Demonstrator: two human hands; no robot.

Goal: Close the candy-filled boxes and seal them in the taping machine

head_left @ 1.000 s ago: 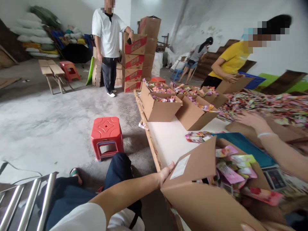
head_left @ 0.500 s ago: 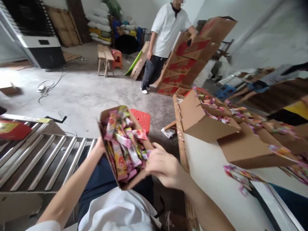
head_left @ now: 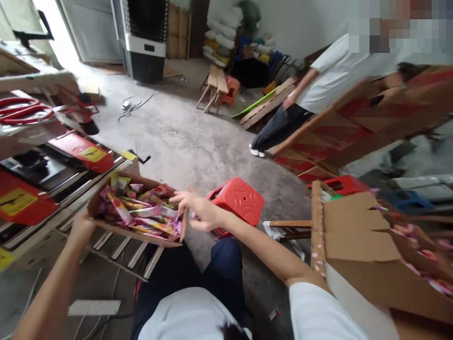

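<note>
An open cardboard box (head_left: 106, 225) full of colourful snack packets (head_left: 141, 212) rests on the metal roller conveyor (head_left: 116, 245) at my left. My left hand (head_left: 82, 225) grips the box's near-left edge, fingers closed on the cardboard. My right hand (head_left: 196, 208) holds the box's right flap, fingers curled over its rim. My dark trousers and white shirt fill the lower middle.
A red plastic stool (head_left: 238, 200) stands just right of the box. Red taping machinery (head_left: 76, 151) lies beyond the conveyor. Open cardboard boxes (head_left: 357, 241) sit on the table at right. A person in a white shirt (head_left: 329, 75) stands by stacked cartons (head_left: 371, 123).
I have turned left and swung the filled box from my lap onto the roller conveyor. It now lies flat instead of tilted, with both hands still on it.
</note>
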